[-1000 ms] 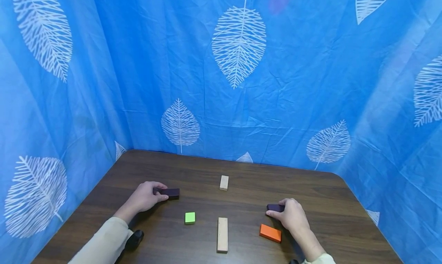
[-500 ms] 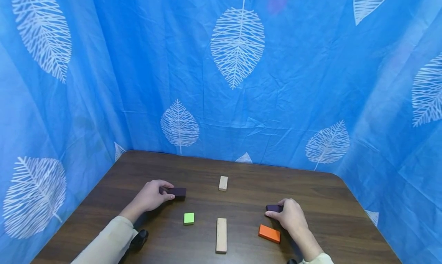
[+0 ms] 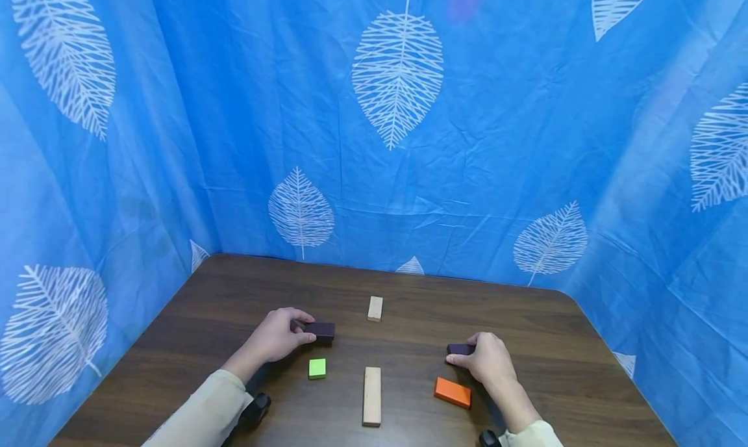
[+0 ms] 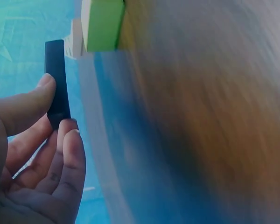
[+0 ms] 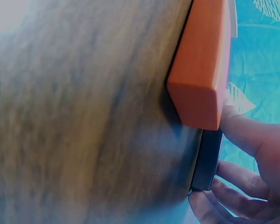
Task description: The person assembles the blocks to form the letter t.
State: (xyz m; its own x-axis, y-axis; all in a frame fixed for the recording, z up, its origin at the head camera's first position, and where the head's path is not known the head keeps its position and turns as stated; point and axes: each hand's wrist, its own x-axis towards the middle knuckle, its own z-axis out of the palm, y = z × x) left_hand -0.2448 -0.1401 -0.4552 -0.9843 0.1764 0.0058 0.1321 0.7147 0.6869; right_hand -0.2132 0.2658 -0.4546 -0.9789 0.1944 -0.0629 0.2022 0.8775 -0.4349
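Observation:
My left hand (image 3: pixel 280 335) pinches the near end of a dark block (image 3: pixel 321 332) between thumb and fingers, behind the light green block (image 3: pixel 317 368). The left wrist view shows that dark block (image 4: pixel 57 79) gripped by the thumb and fingertips. On the right side, my right hand (image 3: pixel 489 359) holds a second dark block (image 3: pixel 460 349), its left end showing past the thumb. An orange block (image 3: pixel 452 393) lies on the table just in front of that hand. In the right wrist view the orange block (image 5: pixel 198 65) partly hides the held dark block (image 5: pixel 207 161).
A long pale wooden block (image 3: pixel 371 396) lies at the middle front of the brown table (image 3: pixel 421 317). Farther back lies a shorter pale block (image 3: pixel 375 308). Blue curtains (image 3: pixel 362 193) with white leaves stand round the table's back and sides.
My left hand has moved right with its dark block, closer to the middle. The right hand keeps its block at nearly the same spot. The head view shifts slightly.

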